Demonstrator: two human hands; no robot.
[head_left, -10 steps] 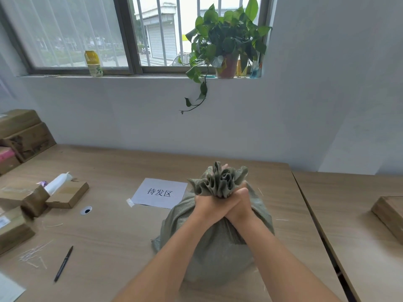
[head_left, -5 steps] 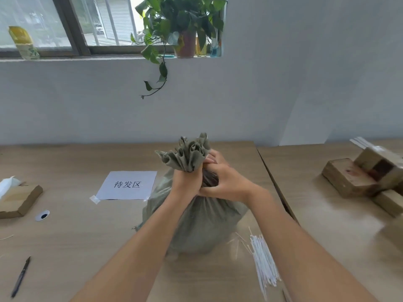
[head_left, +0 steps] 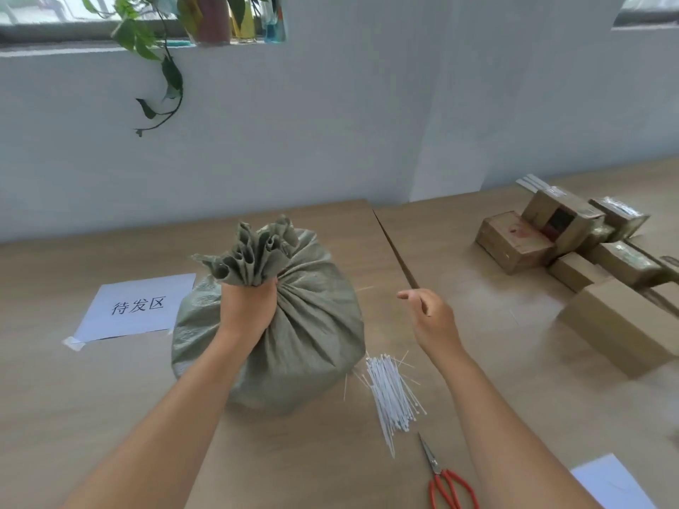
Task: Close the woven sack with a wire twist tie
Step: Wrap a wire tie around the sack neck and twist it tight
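A grey-green woven sack (head_left: 272, 325) stands on the wooden table (head_left: 92, 416), its gathered neck clenched in the left hand (head_left: 248, 306). White ties (head_left: 391, 393) lie just beside its right base. Keep the neck pinched tight while picking one tie. The right hand (head_left: 430, 317) hovers empty, fingers loosely curled, above the table.

Pale blue wall (head_left: 330, 123), window sill (head_left: 73, 45) w/ trailing plant (head_left: 161, 67), wooden tables (head_left: 73, 398), daylight
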